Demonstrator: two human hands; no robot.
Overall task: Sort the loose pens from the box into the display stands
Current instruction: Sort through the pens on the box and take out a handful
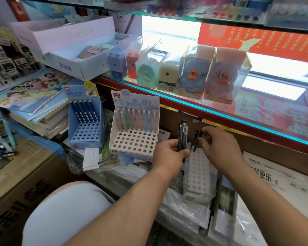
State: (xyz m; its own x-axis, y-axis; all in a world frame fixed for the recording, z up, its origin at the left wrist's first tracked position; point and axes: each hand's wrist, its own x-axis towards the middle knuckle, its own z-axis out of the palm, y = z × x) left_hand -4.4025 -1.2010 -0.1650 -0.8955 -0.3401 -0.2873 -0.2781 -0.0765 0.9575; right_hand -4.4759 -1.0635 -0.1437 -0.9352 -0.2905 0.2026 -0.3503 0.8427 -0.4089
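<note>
My left hand point(169, 153) grips a bundle of dark pens point(183, 134) held upright. Just to its right, my right hand point(219, 146) pinches the top of a dark pen point(196, 141) that stands at the far end of a white perforated stand point(197, 173). That stand lies below both hands. To the left stands a white display stand point(133, 144) with a row of pastel pens point(135, 121) at its back. Further left a blue display stand point(86, 132) carries several dark blue pens point(84, 110).
A glass shelf edge point(220, 112) with boxed duck and block sharpeners point(192, 77) runs above the hands. Stacked books point(34, 107) lie at left, a cardboard carton point(16, 174) with loose pens point(2, 139) at far left, and wrapped notebooks point(274, 183) at right.
</note>
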